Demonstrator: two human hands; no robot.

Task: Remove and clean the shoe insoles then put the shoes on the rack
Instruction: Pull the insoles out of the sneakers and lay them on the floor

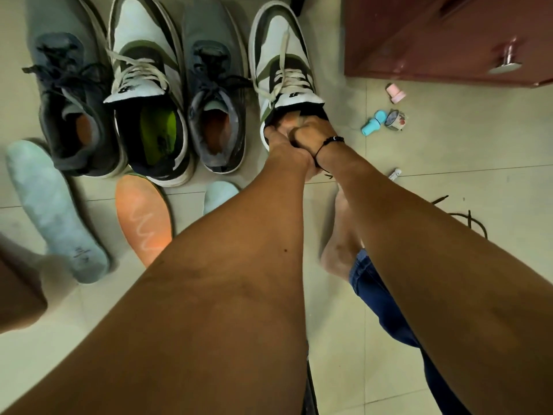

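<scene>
Both hands are at the mouth of the white, green and black lace-up sneaker [284,64], the last shoe in the row. The left hand [279,139] and the right hand [311,131] touch each other, fingers curled into the opening. They seem to grip the insole, but it is mostly hidden, so I cannot tell for sure. To do this well, hold the heel rim still with one hand. Peel the insole up slowly from the heel, toward the wrists, so it does not rip.
</scene>
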